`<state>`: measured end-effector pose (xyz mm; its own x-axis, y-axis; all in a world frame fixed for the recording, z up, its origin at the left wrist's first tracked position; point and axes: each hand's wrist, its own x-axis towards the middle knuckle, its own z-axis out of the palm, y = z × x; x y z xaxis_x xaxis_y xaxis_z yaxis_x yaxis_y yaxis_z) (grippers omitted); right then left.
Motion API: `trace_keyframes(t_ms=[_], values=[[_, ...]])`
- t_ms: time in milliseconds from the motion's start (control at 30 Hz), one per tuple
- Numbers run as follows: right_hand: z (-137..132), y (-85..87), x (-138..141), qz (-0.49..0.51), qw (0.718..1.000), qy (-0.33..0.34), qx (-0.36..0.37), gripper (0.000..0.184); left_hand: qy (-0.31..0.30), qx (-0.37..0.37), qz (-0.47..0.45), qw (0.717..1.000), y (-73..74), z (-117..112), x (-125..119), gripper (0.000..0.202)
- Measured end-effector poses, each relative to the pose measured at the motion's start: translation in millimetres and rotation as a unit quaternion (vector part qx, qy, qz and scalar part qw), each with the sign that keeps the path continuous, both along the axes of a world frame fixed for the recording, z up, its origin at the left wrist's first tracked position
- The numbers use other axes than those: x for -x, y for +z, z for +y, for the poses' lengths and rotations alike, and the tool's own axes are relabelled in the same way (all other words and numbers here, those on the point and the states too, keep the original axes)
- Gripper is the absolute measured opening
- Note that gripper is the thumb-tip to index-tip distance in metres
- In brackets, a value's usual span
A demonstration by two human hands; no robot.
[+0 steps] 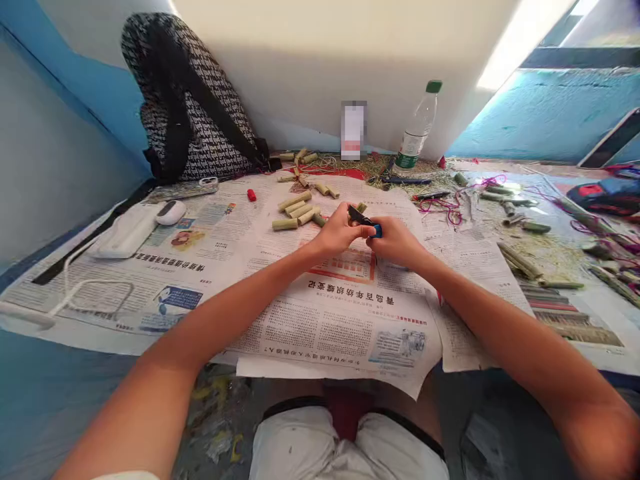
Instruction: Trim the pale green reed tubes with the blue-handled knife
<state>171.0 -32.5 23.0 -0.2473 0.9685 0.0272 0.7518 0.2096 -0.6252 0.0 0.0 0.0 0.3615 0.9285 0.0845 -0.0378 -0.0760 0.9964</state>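
My right hand (393, 238) is closed around the blue handle of a knife (375, 231), its dark blade angled up and left toward my other hand. My left hand (340, 230) is closed too, its thumb up against the knife. A short piece of green-yellow stem (361, 208) pokes out behind the blade and seems gripped in the left fingers, which hide most of it. Just left of the hands, several cut stem pieces (300, 211) lie on newspaper (320, 320). Two more stem pieces (327, 190) rest a little farther back.
A patterned backpack (195, 107) leans at the back left. Behind the hands stand a phone (353, 130) and a plastic bottle (415, 137). A small red object (251, 195) and a white rounded device (171, 212) lie left. Stems, shavings and purple string (453, 212) cover the right side.
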Motion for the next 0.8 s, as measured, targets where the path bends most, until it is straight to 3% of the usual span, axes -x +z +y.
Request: trace_keyframes(t_ms=[267, 500, 800], values=[[-5, 4.8, 4, 0.084, 0.996, -0.038, -0.014, 0.006, 0.038, 0.024, -0.006, 0.999, -5.0, 3, 0, 0.075], [-4, 9.0, -2, 0.127, 0.984, 0.016, 0.12, 0.008, -0.018, 0.037, -0.026, 0.999, 5.6, -3, 3, 0.083], [2, 10.2, -18, 0.154, 0.947, 0.085, 0.27, 0.017, -0.077, -0.043, 0.045, 0.995, 5.3, -11, 7, 0.108]])
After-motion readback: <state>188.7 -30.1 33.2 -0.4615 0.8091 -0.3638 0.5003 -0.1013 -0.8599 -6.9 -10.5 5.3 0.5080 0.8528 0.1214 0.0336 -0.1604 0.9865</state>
